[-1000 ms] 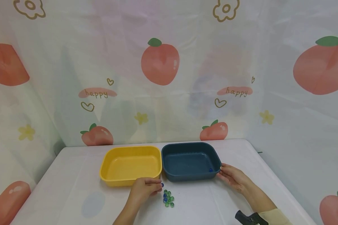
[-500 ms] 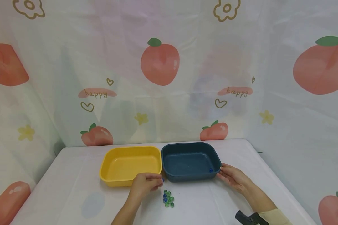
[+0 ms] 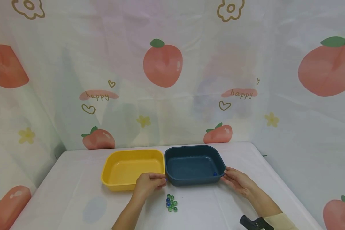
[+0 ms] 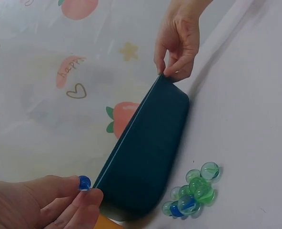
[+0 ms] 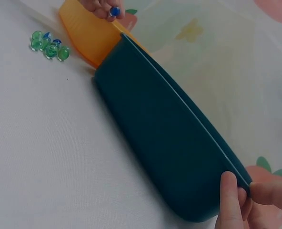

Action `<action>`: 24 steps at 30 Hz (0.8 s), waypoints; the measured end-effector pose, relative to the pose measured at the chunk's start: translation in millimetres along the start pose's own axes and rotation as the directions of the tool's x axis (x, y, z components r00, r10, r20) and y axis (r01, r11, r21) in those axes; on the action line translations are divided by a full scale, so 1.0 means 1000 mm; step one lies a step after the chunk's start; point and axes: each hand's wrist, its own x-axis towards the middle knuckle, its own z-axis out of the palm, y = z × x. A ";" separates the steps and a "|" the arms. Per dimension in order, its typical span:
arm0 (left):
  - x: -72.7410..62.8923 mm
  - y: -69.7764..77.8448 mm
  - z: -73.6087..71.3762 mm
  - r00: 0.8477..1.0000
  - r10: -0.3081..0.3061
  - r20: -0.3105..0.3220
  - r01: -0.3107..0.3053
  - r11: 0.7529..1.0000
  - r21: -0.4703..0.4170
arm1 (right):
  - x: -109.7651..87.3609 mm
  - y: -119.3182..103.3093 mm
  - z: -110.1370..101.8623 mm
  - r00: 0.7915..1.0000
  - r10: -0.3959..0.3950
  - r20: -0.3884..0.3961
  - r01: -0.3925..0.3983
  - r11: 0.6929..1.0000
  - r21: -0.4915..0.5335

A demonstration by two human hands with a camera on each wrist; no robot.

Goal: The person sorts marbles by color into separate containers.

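Left hand [image 3: 150, 186] pinches one round blue glass marble [image 4: 84, 183] between its fingertips, just beside the near left corner of a dark blue, rounded rectangular plastic bin [image 3: 195, 180]. Right hand [image 3: 240, 182] grips that bin's rim at the near right corner, thumb and fingers closed on it. Round green and blue glass marbles [image 4: 197, 185] lie clustered before the bin, nearer the left hand.

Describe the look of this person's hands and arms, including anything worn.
The left hand and right hand are ungloved. A cream sleeve covers part of the right forearm; beside it shows a black piece with a rounded end. The left forearm is bare for most of what shows.
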 end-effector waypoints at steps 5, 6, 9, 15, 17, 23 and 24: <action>0.001 0.000 0.001 1.000 0.013 -0.010 -0.013 1.000 0.008 | 0.000 0.000 0.000 1.000 0.004 0.003 -0.004 1.000 -0.004; 0.002 0.001 0.002 1.000 0.014 -0.011 -0.013 1.000 0.009 | 0.000 0.000 0.000 1.000 0.006 0.005 -0.006 1.000 -0.005; 0.003 0.002 0.003 1.000 0.007 -0.014 -0.007 1.000 0.009 | 0.000 0.000 0.000 1.000 0.008 0.001 -0.008 1.000 -0.005; 0.006 0.006 0.005 1.000 0.011 -0.023 -0.011 1.000 0.013 | 0.000 0.001 0.001 1.000 0.012 -0.009 -0.012 1.000 -0.025; 0.006 0.007 0.007 1.000 0.011 -0.024 -0.010 1.000 0.015 | 0.000 0.001 0.001 1.000 0.011 -0.014 -0.011 0.999 -0.031; 0.008 0.010 0.010 0.999 0.001 -0.041 -0.001 1.000 0.011 | 0.000 0.001 0.000 1.000 0.006 -0.018 -0.006 1.000 -0.030; 0.009 0.010 0.011 0.999 0.000 -0.043 0.000 1.000 0.008 | 0.000 0.002 0.000 1.000 0.005 -0.012 -0.005 1.000 -0.029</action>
